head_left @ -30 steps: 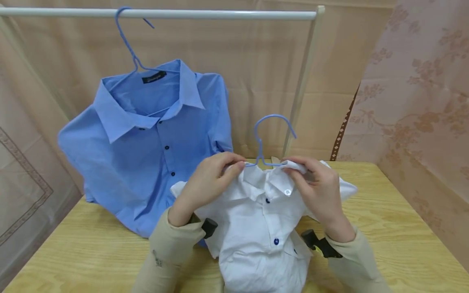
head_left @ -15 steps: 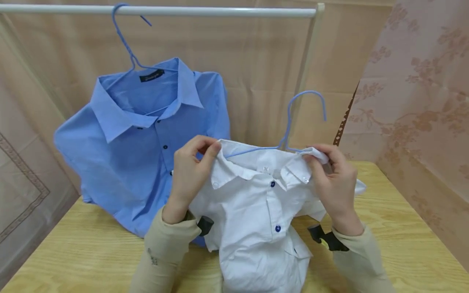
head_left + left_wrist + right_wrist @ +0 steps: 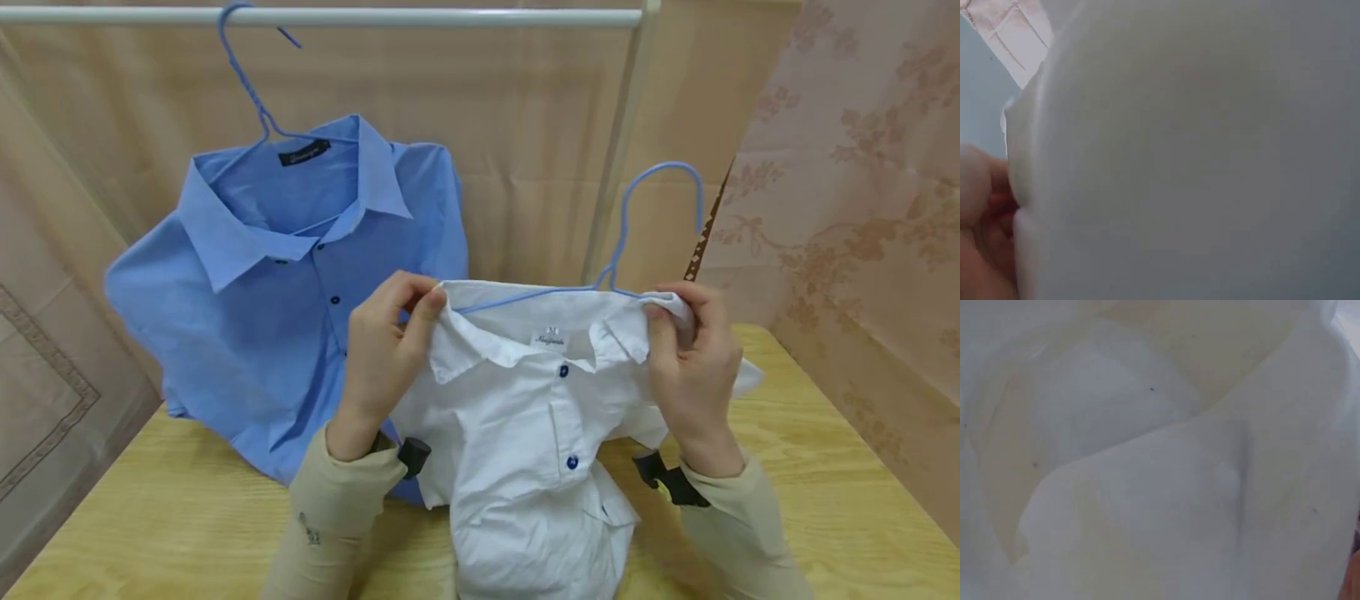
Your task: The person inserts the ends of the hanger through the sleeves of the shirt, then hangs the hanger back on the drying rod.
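Note:
A white shirt (image 3: pixel 517 467) with dark blue buttons is held up by its collar in the head view, its lower part on the table. My left hand (image 3: pixel 386 350) pinches the left side of the collar between thumb and fingers. On the other side, my right hand (image 3: pixel 697 358) pinches the folded right side of the collar. A blue wire hanger (image 3: pixel 621 225) sits inside the shirt, its hook standing above the neckline near my right hand. In the left wrist view, blurred white cloth covers most of the picture, with fingers (image 3: pixel 985 212) at its edge. White cloth (image 3: pixel 1166 487) fills the right wrist view.
A blue shirt (image 3: pixel 277 333) hangs on a blue hanger (image 3: pixel 243 79) from the white rail (image 3: pixel 450 17) at the back left. The wooden table (image 3: pixel 810 467) lies underneath. Beige curtains (image 3: pixel 517 108) and a patterned cloth (image 3: pixel 862 208) stand behind and at the right.
Both hands have moved apart and up, spreading the white collar wider. The hanger hook has shifted right and up, and the shirt's inner neck label has come into view.

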`<state>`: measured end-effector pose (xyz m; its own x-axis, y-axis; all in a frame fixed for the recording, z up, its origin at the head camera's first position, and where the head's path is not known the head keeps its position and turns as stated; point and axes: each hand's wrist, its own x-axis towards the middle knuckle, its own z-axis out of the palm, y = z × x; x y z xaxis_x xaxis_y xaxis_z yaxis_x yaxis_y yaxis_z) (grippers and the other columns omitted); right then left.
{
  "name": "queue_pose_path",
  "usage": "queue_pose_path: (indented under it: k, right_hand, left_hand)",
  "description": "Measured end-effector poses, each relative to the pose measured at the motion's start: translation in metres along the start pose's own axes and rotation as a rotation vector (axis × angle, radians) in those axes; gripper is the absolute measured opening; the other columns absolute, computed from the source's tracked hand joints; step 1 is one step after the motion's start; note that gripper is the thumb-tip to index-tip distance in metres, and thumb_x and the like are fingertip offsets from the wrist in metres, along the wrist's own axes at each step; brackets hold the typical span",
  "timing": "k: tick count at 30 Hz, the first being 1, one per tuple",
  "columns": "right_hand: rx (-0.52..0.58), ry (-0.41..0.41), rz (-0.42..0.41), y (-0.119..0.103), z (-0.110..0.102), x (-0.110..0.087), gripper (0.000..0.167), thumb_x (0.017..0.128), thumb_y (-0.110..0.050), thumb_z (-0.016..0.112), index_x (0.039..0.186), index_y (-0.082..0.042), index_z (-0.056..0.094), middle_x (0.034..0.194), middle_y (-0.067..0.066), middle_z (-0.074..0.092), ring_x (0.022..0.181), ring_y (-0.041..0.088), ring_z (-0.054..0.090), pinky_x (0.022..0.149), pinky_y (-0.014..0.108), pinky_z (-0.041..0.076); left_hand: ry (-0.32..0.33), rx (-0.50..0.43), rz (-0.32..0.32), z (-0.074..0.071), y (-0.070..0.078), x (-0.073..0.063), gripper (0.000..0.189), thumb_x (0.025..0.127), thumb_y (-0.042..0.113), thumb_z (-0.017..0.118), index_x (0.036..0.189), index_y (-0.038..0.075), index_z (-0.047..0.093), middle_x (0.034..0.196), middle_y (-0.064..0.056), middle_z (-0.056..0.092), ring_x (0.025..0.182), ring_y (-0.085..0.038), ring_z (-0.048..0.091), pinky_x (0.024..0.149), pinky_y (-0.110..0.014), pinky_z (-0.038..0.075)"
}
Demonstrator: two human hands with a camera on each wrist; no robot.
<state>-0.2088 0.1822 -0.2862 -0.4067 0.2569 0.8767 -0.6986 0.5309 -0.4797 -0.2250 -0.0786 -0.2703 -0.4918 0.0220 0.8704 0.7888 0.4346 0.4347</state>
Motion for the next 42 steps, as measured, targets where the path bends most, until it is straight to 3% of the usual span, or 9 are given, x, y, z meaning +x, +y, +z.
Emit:
queue_pose_path:
  k: [7,12,16,22,26,30,33,35,42]
  right_hand:
    - [0.026,0.061,0.026,0.002,-0.005,0.002,0.020,0.084,0.003,0.059,0.095,0.018,0.053,0.091,-0.011,0.057,0.079,0.005,0.057,0.072,0.015,0.044]
    - [0.058,0.093,0.039,0.003,-0.007,0.005,0.023,0.083,0.001,0.060,0.094,0.020,0.052,0.091,-0.010,0.057,0.078,0.008,0.057,0.071,0.016,0.044]
    - [0.128,0.145,0.065,0.004,-0.008,0.009,0.020,0.082,0.002,0.061,0.094,0.017,0.054,0.090,-0.006,0.058,0.078,0.010,0.057,0.072,0.018,0.043]
    - [0.217,0.205,0.099,0.001,-0.010,0.012,0.014,0.081,0.005,0.061,0.094,0.009,0.057,0.087,-0.002,0.059,0.077,0.012,0.056,0.070,0.020,0.042]
    - [0.219,0.196,0.098,-0.002,-0.009,0.011,0.014,0.081,0.006,0.060,0.094,0.010,0.056,0.086,-0.002,0.058,0.075,0.012,0.056,0.068,0.020,0.042]
    - [0.207,0.122,0.096,-0.001,-0.006,0.009,0.017,0.082,0.005,0.059,0.096,0.014,0.053,0.087,-0.002,0.057,0.075,0.012,0.055,0.067,0.019,0.042]
    - [0.163,0.048,0.093,0.001,-0.005,0.008,0.019,0.083,0.006,0.057,0.098,0.017,0.051,0.089,-0.005,0.057,0.076,0.010,0.055,0.068,0.017,0.042]
    - [0.133,0.013,0.090,0.002,-0.003,0.008,0.020,0.084,0.006,0.057,0.098,0.017,0.051,0.090,-0.007,0.058,0.078,0.008,0.055,0.071,0.016,0.043]
    - [0.119,-0.010,0.039,0.001,0.001,0.001,0.016,0.081,0.009,0.058,0.095,0.016,0.054,0.090,-0.009,0.058,0.078,0.005,0.057,0.072,0.015,0.044]
  left_hand:
    - [-0.140,0.192,0.089,-0.004,-0.006,-0.002,0.047,0.093,0.045,0.039,0.092,0.007,0.065,0.086,-0.005,0.066,0.075,-0.018,0.060,0.068,-0.034,0.047]
    - [-0.149,0.206,0.104,-0.006,-0.010,-0.001,0.051,0.093,0.047,0.036,0.086,0.006,0.065,0.080,-0.006,0.064,0.072,-0.020,0.056,0.067,-0.033,0.045]
    - [-0.065,0.138,0.113,-0.006,-0.012,0.000,0.046,0.093,0.041,0.043,0.079,0.002,0.062,0.073,-0.008,0.059,0.067,-0.018,0.051,0.062,-0.029,0.040]
    - [0.179,-0.007,0.087,-0.001,-0.007,0.000,0.038,0.093,0.030,0.050,0.073,-0.001,0.059,0.067,-0.010,0.051,0.059,-0.016,0.041,0.056,-0.025,0.033]
    - [0.308,-0.147,0.022,0.005,-0.002,-0.002,0.033,0.093,0.022,0.050,0.075,-0.005,0.055,0.068,-0.013,0.047,0.058,-0.013,0.038,0.056,-0.023,0.031]
    - [0.361,-0.289,-0.098,0.007,0.000,-0.002,0.027,0.095,0.013,0.045,0.076,-0.006,0.050,0.071,-0.008,0.046,0.062,-0.012,0.042,0.059,-0.024,0.033]
    - [0.308,-0.288,-0.182,0.004,-0.002,-0.002,0.025,0.095,0.010,0.044,0.078,-0.006,0.049,0.069,-0.003,0.043,0.060,-0.011,0.040,0.057,-0.024,0.032]
    - [0.220,-0.187,-0.200,0.001,-0.004,-0.001,0.024,0.095,0.011,0.045,0.079,-0.006,0.052,0.068,-0.004,0.044,0.060,-0.011,0.039,0.057,-0.023,0.032]
    - [-0.142,0.223,-0.008,-0.008,0.001,-0.002,0.020,0.093,0.019,0.052,0.090,0.004,0.065,0.083,-0.008,0.063,0.072,-0.021,0.051,0.073,-0.035,0.036]
